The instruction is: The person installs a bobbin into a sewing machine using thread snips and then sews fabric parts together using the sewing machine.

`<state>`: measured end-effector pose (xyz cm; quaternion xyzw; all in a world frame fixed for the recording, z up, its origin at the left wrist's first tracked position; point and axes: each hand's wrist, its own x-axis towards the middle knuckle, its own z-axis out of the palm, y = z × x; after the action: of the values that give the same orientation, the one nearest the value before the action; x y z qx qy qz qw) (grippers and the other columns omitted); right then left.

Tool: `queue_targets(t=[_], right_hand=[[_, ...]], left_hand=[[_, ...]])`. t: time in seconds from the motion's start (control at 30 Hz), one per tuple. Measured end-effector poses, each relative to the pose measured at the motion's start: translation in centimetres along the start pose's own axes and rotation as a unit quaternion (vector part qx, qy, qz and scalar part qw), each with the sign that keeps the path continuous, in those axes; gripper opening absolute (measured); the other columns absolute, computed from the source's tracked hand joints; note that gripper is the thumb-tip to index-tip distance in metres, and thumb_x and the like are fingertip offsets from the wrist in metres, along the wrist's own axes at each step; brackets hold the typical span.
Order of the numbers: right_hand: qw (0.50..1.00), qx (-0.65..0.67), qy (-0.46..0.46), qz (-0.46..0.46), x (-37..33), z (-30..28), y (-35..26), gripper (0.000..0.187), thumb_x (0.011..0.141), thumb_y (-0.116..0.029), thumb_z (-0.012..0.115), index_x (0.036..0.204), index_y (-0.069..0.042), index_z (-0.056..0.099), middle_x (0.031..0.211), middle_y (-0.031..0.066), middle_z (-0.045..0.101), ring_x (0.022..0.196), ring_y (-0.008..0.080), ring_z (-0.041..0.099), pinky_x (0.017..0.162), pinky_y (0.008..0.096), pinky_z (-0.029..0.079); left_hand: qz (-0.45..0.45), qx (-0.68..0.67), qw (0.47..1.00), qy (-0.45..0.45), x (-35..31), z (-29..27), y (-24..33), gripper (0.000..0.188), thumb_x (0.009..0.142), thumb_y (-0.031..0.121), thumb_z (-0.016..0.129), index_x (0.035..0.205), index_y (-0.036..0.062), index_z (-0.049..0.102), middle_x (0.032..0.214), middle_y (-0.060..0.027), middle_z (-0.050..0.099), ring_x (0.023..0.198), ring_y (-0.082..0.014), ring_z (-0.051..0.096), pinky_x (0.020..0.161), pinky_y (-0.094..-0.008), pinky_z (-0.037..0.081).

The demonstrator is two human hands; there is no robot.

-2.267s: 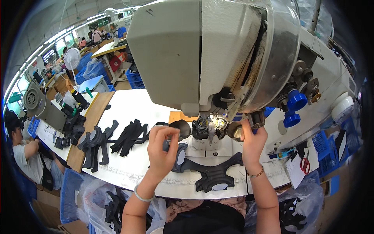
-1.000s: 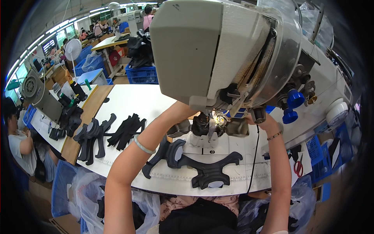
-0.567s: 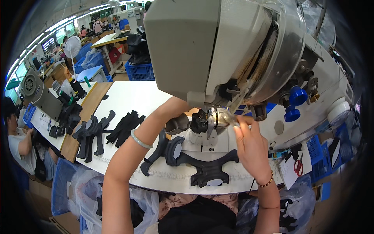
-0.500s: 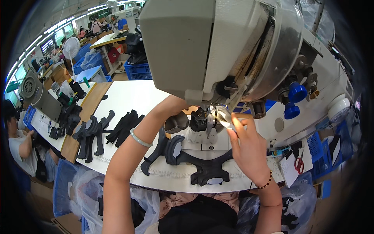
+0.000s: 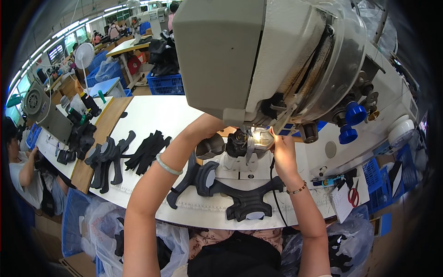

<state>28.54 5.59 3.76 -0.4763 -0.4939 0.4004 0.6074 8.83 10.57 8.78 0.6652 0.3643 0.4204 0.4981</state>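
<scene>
My right hand [image 5: 283, 150] is at the sewing machine's lower arm, its fingers bent against a brightly lit metal part [image 5: 262, 138] beside the needle area. What the fingertips grip is hidden. A thin black cord [image 5: 276, 196] hangs below that hand toward the table's front edge. My left forearm [image 5: 184, 141] reaches behind the grey machine head [image 5: 219, 55], which hides the left hand and its fingers. A black padded piece with branching arms and grey oval patches [image 5: 249, 198] lies on the table in front of the machine.
Similar black pieces [image 5: 108, 159] and a pile of black strips [image 5: 146, 152] lie on the left of the white table [image 5: 161, 108]. Red-handled scissors [image 5: 353, 197] rest at the right. Plastic-lined bins [image 5: 76, 221] stand below the front edge. A person [image 5: 25, 171] sits far left.
My right hand has moved up and closer to the lit metal part, its fingers now bent in. The black cord below it shows more fully. The left arm stays in place.
</scene>
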Motion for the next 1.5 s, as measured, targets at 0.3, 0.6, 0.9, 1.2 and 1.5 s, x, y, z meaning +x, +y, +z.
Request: queue_targets(t=[0.3,0.6,0.9,1.2,1.5], right_hand=[[0.965,-0.186,0.023,-0.185,-0.6,-4.3,-0.3,0.026,0.09,-0.017,0.059,0.111,-0.001,0.054,0.09,-0.0003,0.056,0.064,0.0045,0.043,0.055,0.0207,0.037],[0.783,-0.469,-0.004,-0.408,-0.6,-5.1,-2.1,0.024,0.077,-0.009,0.071,0.096,0.001,0.059,0.077,0.0071,0.058,0.067,0.0219,0.056,0.059,0.0331,0.044],[0.723,-0.502,-0.047,-0.473,1.6,-4.1,-1.5,0.014,0.08,-0.012,0.069,0.071,-0.002,0.064,0.065,0.0098,0.058,0.062,0.0257,0.054,0.05,0.0352,0.036],[0.883,-0.375,0.049,-0.278,-1.0,-5.1,-1.9,0.023,0.088,-0.011,0.061,0.101,0.007,0.059,0.077,0.008,0.061,0.064,0.0151,0.055,0.057,0.028,0.043],[0.967,0.047,-0.176,0.176,-8.9,-4.9,-5.9,0.032,0.099,-0.021,0.041,0.114,0.004,0.053,0.073,0.0018,0.053,0.056,0.0058,0.047,0.053,0.0207,0.042]], left_hand=[[0.022,0.057,0.997,0.045,-0.1,0.5,-0.2,0.02,0.08,0.007,0.064,0.098,-0.0026,0.062,0.091,-0.013,0.062,0.078,-0.0186,0.061,0.068,-0.0276,0.051],[0.064,0.132,0.988,0.05,0.7,-0.5,0.2,0.019,0.081,0.007,0.063,0.098,-0.0018,0.063,0.091,-0.0132,0.062,0.079,-0.019,0.061,0.069,-0.0283,0.051],[0.109,0.225,0.964,0.094,1.4,0.2,0.7,0.019,0.081,0.007,0.062,0.097,-0.001,0.064,0.091,-0.0134,0.062,0.079,-0.0194,0.06,0.069,-0.029,0.05],[0.153,0.319,0.928,0.12,-2.1,-2.0,-0.3,0.018,0.081,0.008,0.062,0.097,-0.0002,0.065,0.092,-0.0136,0.062,0.08,-0.0199,0.06,0.07,-0.0297,0.05],[0.244,0.301,0.922,0.001,-5.3,-1.1,0.7,0.016,0.08,0.009,0.062,0.09,0.0007,0.07,0.09,-0.013,0.067,0.088,-0.0265,0.061,0.081,-0.0336,0.047]])
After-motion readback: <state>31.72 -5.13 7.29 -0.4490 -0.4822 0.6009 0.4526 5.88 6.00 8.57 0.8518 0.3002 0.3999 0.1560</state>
